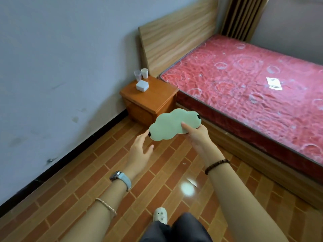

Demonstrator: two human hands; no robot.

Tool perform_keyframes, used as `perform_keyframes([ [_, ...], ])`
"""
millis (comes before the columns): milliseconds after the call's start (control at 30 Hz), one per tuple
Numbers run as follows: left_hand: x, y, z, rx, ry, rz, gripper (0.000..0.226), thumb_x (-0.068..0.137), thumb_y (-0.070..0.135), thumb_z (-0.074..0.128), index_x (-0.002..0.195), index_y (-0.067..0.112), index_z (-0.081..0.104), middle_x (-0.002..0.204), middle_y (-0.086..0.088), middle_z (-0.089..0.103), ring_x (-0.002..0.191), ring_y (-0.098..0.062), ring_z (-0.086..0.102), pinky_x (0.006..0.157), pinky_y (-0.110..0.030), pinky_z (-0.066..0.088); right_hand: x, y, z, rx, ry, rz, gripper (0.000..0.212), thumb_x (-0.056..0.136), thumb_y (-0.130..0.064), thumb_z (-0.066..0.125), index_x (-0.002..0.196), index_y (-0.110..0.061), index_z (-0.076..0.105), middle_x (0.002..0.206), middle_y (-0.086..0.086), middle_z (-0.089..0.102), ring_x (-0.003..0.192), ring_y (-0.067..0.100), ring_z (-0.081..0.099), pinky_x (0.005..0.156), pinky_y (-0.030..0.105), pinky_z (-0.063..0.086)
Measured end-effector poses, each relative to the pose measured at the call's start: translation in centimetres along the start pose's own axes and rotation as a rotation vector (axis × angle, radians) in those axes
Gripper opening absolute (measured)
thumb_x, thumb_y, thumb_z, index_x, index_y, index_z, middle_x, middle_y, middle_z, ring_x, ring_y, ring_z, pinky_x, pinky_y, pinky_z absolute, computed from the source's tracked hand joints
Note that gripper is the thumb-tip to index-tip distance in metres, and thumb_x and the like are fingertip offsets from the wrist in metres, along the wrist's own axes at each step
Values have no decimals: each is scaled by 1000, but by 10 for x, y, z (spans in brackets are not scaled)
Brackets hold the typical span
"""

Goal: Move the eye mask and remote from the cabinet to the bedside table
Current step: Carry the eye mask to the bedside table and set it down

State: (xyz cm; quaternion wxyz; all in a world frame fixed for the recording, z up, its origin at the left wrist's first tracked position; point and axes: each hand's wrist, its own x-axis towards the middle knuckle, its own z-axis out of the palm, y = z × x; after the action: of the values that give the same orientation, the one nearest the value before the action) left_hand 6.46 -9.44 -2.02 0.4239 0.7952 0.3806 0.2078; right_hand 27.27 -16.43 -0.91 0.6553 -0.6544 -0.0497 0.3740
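A pale green cloud-shaped eye mask [170, 125] is held in the air in front of me, above the floor. My right hand [196, 134] pinches its right end, thumb on top. My left hand [140, 151] is at the mask's left end, fingertips touching the black strap tab, fingers relaxed. The orange wooden bedside table [153, 102] stands beyond the mask, against the wall beside the bed. No remote or cabinet is in view.
On the bedside table sit a white box [142, 85], a clear cup [137, 75] and a white cup [144, 73]. A bed with a red mattress [244, 84] and wooden headboard [176, 39] fills the right. A paper [274, 82] lies on the mattress. Brick-pattern floor [87, 180] lies below.
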Motion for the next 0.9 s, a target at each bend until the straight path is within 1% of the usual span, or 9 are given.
perform_keyframes([
  [100,37,2,-3,-138,54,-56,45,96,20,50,140,28,39,140,11,46,123,1,44,104,-23,40,29,-12,17,12,-28,10,41,82,-13,74,121,-7,60,110,5,68,104,25,66,93,44,55],
  [167,62,3,-3,-194,88,-82,42,97,18,49,138,25,43,133,11,53,117,3,51,95,-11,45,51,-19,26,17,-42,25,42,82,-14,75,121,-8,60,111,4,69,104,24,67,94,45,54],
  [233,87,1,1,-205,124,-114,42,96,17,50,138,20,45,130,6,56,113,0,53,83,1,42,75,-27,34,18,-61,38,43,81,-14,75,122,-8,60,111,4,69,103,24,67,92,46,55],
  [267,100,0,3,-205,143,-130,42,96,16,51,137,19,46,128,3,58,112,-2,55,79,3,41,88,-30,37,26,-74,45,44,82,-12,75,122,-7,59,112,5,69,103,25,67,91,46,56],
  [433,168,-2,19,-199,224,-182,41,94,13,54,134,20,50,119,1,64,103,-3,59,75,-1,45,155,-53,50,32,-138,62,43,83,-8,73,123,-5,58,114,7,68,102,25,67,84,41,59],
  [567,222,3,38,-207,279,-215,40,94,11,54,133,20,51,115,2,65,102,-2,61,79,-3,46,215,-77,56,0,-176,70,41,83,-10,73,121,-8,58,114,6,67,100,22,68,78,36,60],
  [700,271,7,52,-185,340,-239,40,93,11,56,131,21,53,113,1,66,102,-5,62,88,-17,50,266,-98,64,-30,-211,78,39,84,-10,72,121,-8,58,114,6,68,100,23,68,80,36,60],
  [800,298,6,58,-189,348,-266,40,93,12,56,131,22,53,114,1,66,104,-8,62,79,-4,46,295,-106,70,-41,-230,85,34,84,-8,71,116,-10,59,111,6,69,99,24,69,80,37,60],
  [900,323,3,60,-195,359,-291,40,93,10,56,131,21,54,115,0,66,104,-8,62,76,-1,45,321,-111,81,-58,-227,106,32,85,-7,70,115,-10,60,109,5,69,98,23,69,81,38,59],
])
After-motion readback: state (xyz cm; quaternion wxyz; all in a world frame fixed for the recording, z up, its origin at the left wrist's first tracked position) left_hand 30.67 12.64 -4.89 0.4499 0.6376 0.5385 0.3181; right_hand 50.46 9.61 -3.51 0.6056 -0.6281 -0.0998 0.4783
